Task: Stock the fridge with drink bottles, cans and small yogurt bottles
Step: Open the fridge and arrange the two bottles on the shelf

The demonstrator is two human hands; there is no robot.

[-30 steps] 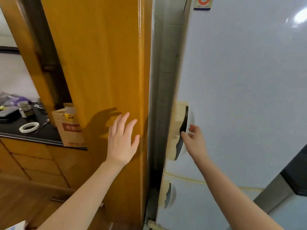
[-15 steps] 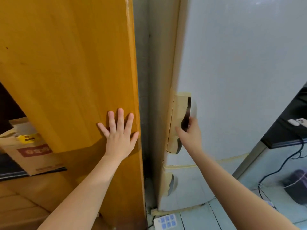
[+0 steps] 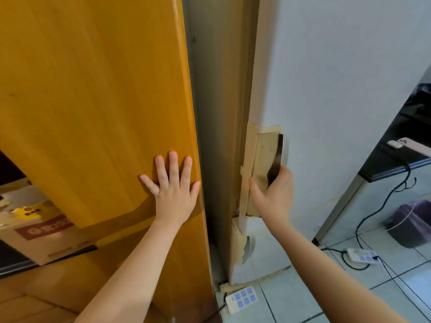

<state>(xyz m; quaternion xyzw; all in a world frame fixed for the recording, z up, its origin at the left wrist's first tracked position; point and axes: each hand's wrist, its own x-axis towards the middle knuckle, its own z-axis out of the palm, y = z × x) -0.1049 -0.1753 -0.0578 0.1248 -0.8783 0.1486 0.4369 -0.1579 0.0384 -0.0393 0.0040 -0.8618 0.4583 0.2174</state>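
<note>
A white fridge (image 3: 338, 89) fills the right half of the view, its upper door closed. The yellowed recessed door handle (image 3: 263, 159) sits on its left edge. My right hand (image 3: 275, 194) grips this handle, fingers hooked into the dark recess and thumb out on the left. My left hand (image 3: 173, 192) presses flat, fingers spread, on the orange wooden cabinet panel (image 3: 93, 101) beside the fridge. A second, lower fridge door handle (image 3: 245, 248) shows below. No bottles, cans or yogurt are in view.
A cardboard box (image 3: 39, 227) sits on a dark counter at the left. Two white power strips (image 3: 242, 299) (image 3: 360, 255) and black cables lie on the tiled floor. A dark bin (image 3: 412, 222) stands at right, under a black shelf with a phone (image 3: 415, 145).
My right hand went from nearing the fridge handle to gripping it. My left hand came down flat on the wooden panel. The camera tilted down and right, showing the floor.
</note>
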